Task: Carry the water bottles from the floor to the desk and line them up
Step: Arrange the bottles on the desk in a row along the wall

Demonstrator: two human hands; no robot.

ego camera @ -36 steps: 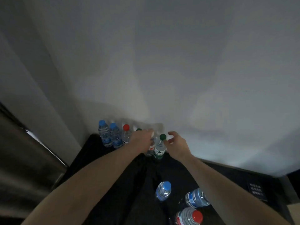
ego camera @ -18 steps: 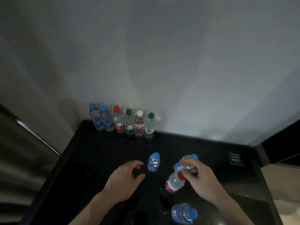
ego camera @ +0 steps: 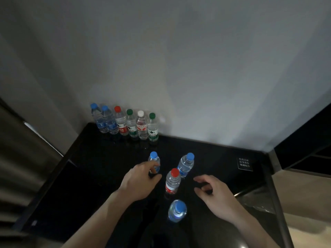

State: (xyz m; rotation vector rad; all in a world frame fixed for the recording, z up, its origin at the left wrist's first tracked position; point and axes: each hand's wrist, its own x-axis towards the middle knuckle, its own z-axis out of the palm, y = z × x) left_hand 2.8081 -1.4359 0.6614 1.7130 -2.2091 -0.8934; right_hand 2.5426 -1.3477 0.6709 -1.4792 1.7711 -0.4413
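Observation:
Six water bottles stand in a row point(ego camera: 125, 122) against the wall at the back left of the black desk point(ego camera: 93, 167), with blue, red, green and white caps. Nearer me stand several loose bottles. My left hand point(ego camera: 141, 181) wraps its fingers and thumb around the lower part of a blue-capped bottle point(ego camera: 154, 158). A red-capped bottle point(ego camera: 172, 181) stands between my hands, another blue-capped bottle point(ego camera: 186, 164) just behind it, and a third blue-capped bottle point(ego camera: 177, 210) closest to me. My right hand point(ego camera: 215, 196) hovers right of the red-capped bottle, fingers curled apart and holding nothing.
A grey wall point(ego camera: 179, 68) rises right behind the desk. A small printed sign point(ego camera: 244, 163) lies flat at the desk's back right. The desk's right edge point(ego camera: 275, 185) drops to a beige floor; a dark panel flanks the left side.
My right hand let go of the tilted blue-capped bottle, which now stands upright, and drew back to the right. My left hand reached forward and closed around the other blue-capped bottle.

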